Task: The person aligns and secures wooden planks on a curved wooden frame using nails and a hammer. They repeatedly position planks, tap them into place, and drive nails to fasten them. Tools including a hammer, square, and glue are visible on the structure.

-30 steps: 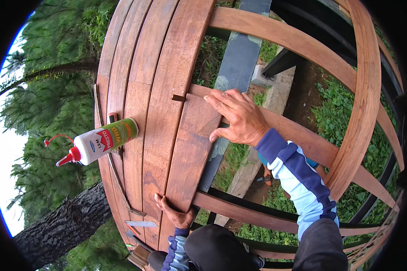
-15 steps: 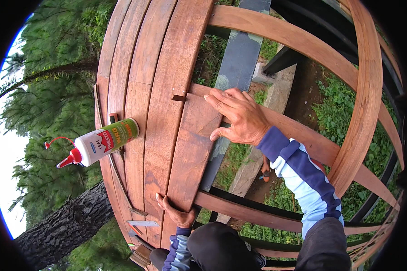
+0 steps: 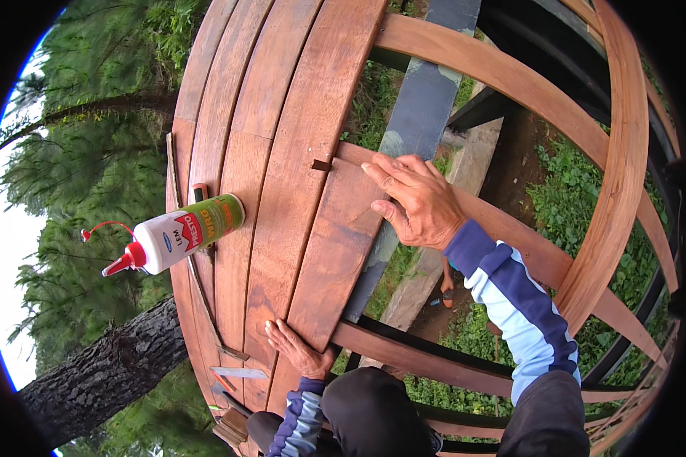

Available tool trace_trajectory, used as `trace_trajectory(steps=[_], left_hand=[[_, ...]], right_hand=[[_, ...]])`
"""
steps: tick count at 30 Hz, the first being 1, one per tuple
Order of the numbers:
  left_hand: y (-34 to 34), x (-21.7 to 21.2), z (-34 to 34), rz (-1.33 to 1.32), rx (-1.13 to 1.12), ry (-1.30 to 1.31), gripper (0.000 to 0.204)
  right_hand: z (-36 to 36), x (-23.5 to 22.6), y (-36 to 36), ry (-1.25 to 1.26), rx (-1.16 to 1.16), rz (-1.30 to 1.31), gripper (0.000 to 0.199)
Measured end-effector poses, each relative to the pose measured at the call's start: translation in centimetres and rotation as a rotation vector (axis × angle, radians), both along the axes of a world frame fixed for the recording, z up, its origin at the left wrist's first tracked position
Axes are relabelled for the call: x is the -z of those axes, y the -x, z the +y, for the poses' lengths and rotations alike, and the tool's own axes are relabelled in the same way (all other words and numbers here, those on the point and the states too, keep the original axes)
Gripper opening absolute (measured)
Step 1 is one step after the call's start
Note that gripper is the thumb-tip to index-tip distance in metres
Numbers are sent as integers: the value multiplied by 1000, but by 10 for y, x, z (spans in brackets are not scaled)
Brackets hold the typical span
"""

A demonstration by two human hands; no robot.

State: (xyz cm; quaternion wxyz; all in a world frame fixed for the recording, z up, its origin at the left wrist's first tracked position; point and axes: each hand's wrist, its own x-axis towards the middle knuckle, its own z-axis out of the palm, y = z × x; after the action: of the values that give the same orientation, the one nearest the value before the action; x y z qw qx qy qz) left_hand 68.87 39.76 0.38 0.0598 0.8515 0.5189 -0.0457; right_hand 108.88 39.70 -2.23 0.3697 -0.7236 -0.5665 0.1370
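- Right hand (image 3: 419, 202) — thumb spread from fingers — is at the plank's (image 3: 339, 244) outer edge; open room between joists (image 3: 511, 228) flanks those fingers.
- Left hand (image 3: 299, 349), fingers slightly apart, rests across its near end.
- Plank lies between both hands' fingers; right palm's hidden.

Printed words (image 3: 193, 228) stand on the white and green glue bottle (image 3: 158, 247) on the left, some over red.

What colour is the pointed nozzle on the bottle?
The nozzle is red; it shows best in the head view.
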Motion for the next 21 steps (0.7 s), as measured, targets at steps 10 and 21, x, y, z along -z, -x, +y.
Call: trace_trajectory(steps=[10,21], left_hand=[[3,-4,12,-15,121,46,119],[5,-2,12,-94,203,19,117]], right_hand=[[7,-6,5,58,22,-81,41],[6,-3,6,50,51,-114,40]])
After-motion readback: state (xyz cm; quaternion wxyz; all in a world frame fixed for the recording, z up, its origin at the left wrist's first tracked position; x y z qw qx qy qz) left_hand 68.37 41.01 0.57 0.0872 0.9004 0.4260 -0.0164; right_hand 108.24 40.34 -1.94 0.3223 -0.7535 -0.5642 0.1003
